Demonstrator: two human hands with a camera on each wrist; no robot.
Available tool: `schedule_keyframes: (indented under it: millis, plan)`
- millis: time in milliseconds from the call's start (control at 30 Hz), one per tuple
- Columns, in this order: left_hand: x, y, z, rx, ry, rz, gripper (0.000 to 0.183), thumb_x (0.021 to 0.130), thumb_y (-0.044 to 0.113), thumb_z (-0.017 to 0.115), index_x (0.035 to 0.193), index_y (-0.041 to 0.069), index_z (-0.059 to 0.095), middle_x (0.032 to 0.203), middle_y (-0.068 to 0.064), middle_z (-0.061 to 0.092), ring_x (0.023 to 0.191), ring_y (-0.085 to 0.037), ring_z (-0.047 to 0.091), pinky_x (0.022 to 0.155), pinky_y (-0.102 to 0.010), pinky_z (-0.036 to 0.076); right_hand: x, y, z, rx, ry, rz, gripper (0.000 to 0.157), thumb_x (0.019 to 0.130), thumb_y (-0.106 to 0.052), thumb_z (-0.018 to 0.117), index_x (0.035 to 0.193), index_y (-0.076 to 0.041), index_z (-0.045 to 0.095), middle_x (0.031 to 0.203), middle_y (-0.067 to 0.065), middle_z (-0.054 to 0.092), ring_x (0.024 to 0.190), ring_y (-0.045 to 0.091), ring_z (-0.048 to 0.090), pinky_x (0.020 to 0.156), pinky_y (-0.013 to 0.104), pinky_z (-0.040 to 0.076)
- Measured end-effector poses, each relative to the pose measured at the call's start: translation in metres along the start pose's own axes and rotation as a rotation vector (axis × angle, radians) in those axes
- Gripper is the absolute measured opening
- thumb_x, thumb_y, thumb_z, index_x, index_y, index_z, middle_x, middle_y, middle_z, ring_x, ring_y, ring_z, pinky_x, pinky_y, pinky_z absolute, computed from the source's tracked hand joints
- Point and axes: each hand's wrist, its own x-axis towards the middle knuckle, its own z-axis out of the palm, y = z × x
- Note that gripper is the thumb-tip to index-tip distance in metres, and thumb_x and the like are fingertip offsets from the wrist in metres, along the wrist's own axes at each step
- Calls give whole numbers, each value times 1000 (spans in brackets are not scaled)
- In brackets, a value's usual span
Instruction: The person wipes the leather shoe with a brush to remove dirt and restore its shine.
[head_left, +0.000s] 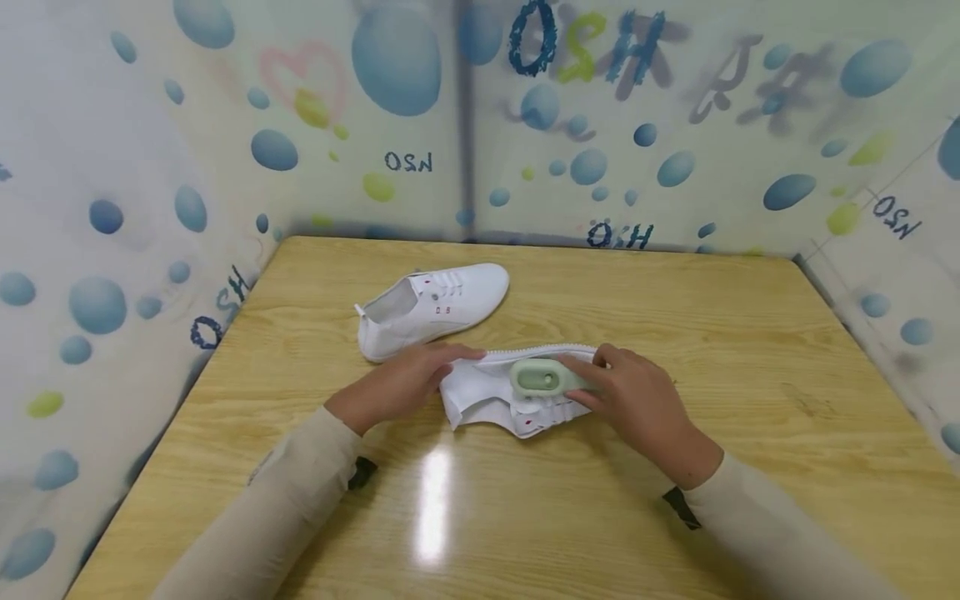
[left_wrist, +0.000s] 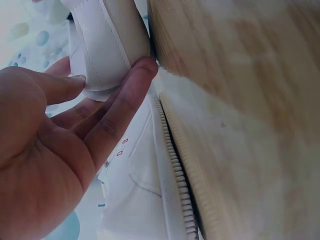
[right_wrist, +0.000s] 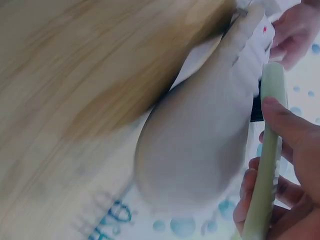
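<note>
Head view: centered on a white shoe (head_left: 480,385), tipped sideways between two hands. Pinched at the shoe's heel by the left hand (head_left: 405,382), thumb opposing fingers. Apparently being brushed along the shoe's side with a green tool (head_left: 538,379), gripped near the shoe's toe end by the right hand (head_left: 641,404); hard to tell whether touching. Best done, by all appearances, by bracing the heel firmly, then stroking lightly lengthwise, tool face flat, clear of the pinching fingers. Backed, beyond the shoe's sole, by an upright second shoe (head_left: 472,304) on a wooden table (head_left: 750,358).
</note>
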Motion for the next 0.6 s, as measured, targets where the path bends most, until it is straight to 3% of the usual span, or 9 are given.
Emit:
schedule_keyframes:
  millis: [267, 333, 400, 467, 500, 600]
  plan:
    - [2, 3, 2, 1, 7, -2, 47, 99, -2, 55, 143, 15, 55, 141, -3, 60, 130, -22, 57, 106, -40, 46, -27, 28, -18, -12, 87, 53, 48, 76, -33, 86, 121, -18, 74, 82, 4, 58, 60, 11, 47, 49, 23, 36]
    - [2, 5, 3, 15, 12, -15, 49, 99, -1, 56, 145, 16, 52, 139, -6, 61, 127, -24, 59, 104, -41, 48, -32, 33, -20, -10, 114, 52, 47, 85, -47, 74, 120, -16, 74, 81, 4, 58, 58, 10, 44, 48, 22, 34]
    - [2, 6, 4, 33, 15, -35, 51, 99, 0, 55, 147, 17, 50, 137, -9, 62, 126, -25, 59, 103, -42, 48, -37, 37, -22, 0, 138, 45, 55, 92, -58, 56, 120, -14, 74, 80, 4, 57, 57, 8, 42, 48, 21, 33]
    - [2, 7, 5, 20, 19, -69, 51, 99, 1, 55, 148, 18, 49, 137, -12, 61, 127, -26, 58, 104, -44, 47, -42, 40, -24, 19, 153, 35, 64, 94, -62, 40, 120, -13, 74, 80, 4, 57, 57, 7, 40, 48, 20, 33]
    - [2, 7, 5, 8, 22, -88, 51, 100, 1, 54, 147, 18, 49, 138, -12, 61, 128, -26, 57, 105, -44, 46, -44, 41, -25, 31, 159, 29, 65, 95, -62, 38, 120, -13, 74, 81, 4, 57, 57, 6, 41, 48, 20, 34]
    - [6, 7, 7, -67, 30, -148, 49, 100, 0, 51, 146, 18, 51, 144, -11, 56, 129, -26, 56, 101, -42, 49, -50, 42, -29, 61, 162, 14, 48, 88, -49, 70, 120, -14, 74, 82, 3, 58, 58, 5, 43, 49, 20, 37]
